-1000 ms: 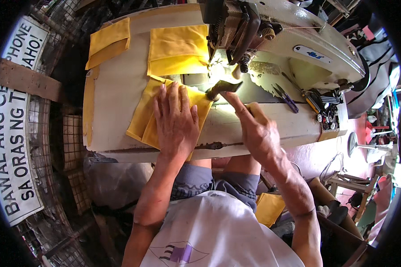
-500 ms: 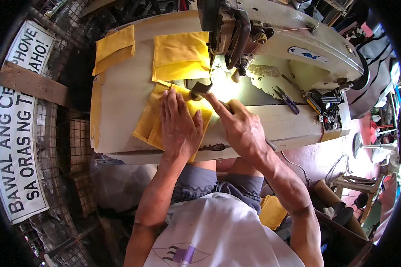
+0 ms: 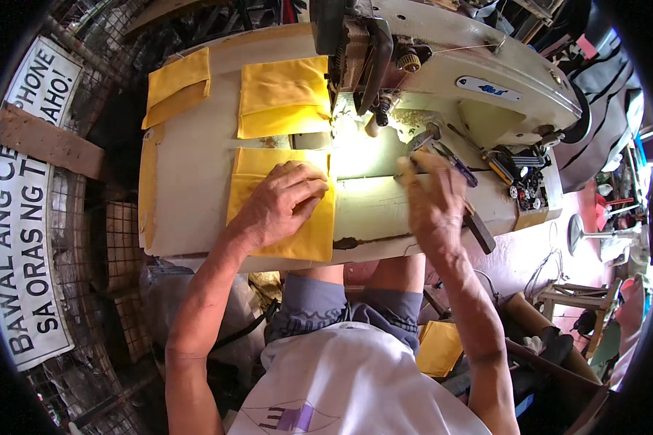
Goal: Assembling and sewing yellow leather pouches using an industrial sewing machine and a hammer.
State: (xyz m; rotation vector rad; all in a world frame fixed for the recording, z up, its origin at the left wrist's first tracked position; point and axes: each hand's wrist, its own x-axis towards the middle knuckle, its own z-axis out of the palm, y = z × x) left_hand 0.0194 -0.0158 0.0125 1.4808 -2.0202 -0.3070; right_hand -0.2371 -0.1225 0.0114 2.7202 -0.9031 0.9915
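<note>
Two hands here: left hand (image 3: 279,203) curled over the yellow cloth (image 3: 305,238) on the counter (image 3: 189,174), right hand (image 3: 437,192) blurry over the hammer (image 3: 479,230), can't tell if either grip's closed. I'd press the cloth flat, hammer well clear.

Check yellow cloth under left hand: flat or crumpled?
Flat: the cloth shows straight edges and no bunching, lying on the table under the left hand.
</note>
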